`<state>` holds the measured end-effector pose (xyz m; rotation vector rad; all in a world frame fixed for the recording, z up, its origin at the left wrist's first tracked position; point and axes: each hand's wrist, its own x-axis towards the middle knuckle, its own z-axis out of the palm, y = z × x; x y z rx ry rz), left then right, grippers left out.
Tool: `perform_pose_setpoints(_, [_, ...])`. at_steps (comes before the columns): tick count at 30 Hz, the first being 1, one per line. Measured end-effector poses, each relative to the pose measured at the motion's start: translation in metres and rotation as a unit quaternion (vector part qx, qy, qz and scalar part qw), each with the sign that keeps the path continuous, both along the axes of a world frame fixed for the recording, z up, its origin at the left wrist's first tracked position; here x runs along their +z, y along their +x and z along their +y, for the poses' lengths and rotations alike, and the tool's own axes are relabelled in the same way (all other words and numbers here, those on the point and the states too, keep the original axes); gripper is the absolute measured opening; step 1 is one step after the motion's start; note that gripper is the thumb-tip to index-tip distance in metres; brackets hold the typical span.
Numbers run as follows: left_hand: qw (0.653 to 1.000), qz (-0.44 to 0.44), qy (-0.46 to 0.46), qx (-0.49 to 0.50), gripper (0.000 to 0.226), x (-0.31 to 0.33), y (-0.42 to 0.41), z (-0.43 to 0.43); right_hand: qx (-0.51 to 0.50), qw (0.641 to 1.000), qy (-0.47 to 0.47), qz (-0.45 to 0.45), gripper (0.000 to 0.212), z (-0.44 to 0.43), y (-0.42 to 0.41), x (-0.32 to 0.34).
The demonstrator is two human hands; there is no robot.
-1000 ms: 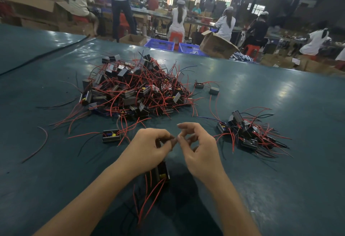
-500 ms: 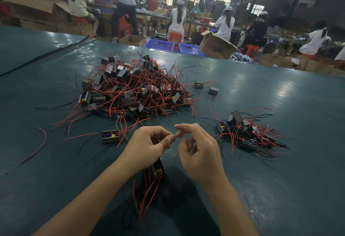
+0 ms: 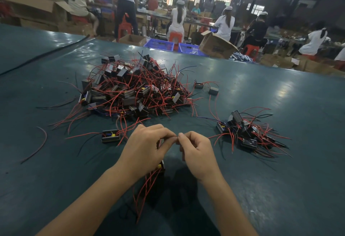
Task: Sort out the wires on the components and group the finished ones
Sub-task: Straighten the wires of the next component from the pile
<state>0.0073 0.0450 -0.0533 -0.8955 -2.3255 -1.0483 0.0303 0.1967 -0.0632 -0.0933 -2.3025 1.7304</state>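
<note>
My left hand grips a small black component whose red wires hang down below the palm. My right hand meets it fingertip to fingertip, and both pinch the end of a thin wire between thumb and forefinger; the wire itself is mostly hidden. A large tangled heap of black components with red wires lies beyond my hands. A smaller group of components lies at the right.
A single component lies left of my left hand, and loose wires lie farther left. Two stray components sit between the piles on the teal table. People, cardboard boxes and blue crates stand beyond the far edge.
My hands have stayed together in front of me, fingertips working the wire end. The held component has shifted slightly under my left palm. The piles have not moved.
</note>
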Motion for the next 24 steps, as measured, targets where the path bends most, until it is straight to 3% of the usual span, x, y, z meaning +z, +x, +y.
perform_pose_setpoints(8, [0.986,-0.128,0.105,-0.024,0.004,0.002,-0.003,0.000,0.012,0.997,-0.077,-0.023,0.021,0.000,0.002,0.004])
perform_pose_setpoints(11, [0.973,-0.193,0.123,-0.017,0.007,0.003,-0.005,0.000,0.013,1.000,-0.019,0.016,0.018,0.000,0.003,0.004])
perform_pose_setpoints(14, [0.947,-0.283,0.150,-0.032,0.013,0.007,-0.007,-0.001,0.002,0.991,0.071,0.114,0.018,0.000,0.004,0.003])
perform_pose_setpoints(17, [0.893,-0.399,0.199,-0.058,0.020,0.010,-0.009,-0.003,0.010,0.962,0.163,0.219,0.011,0.002,0.004,0.001])
perform_pose_setpoints(20, [0.850,-0.463,0.240,-0.076,0.020,0.012,-0.011,-0.003,0.010,0.946,0.184,0.265,0.006,0.002,0.003,-0.001])
perform_pose_setpoints(22, [0.844,-0.464,0.256,-0.086,0.021,0.013,-0.010,-0.003,0.010,0.944,0.182,0.276,0.006,0.001,0.003,-0.002])
perform_pose_setpoints(24, [0.871,-0.422,0.239,-0.077,0.019,0.014,-0.008,-0.003,0.000,0.952,0.166,0.256,0.006,0.001,0.003,-0.001])
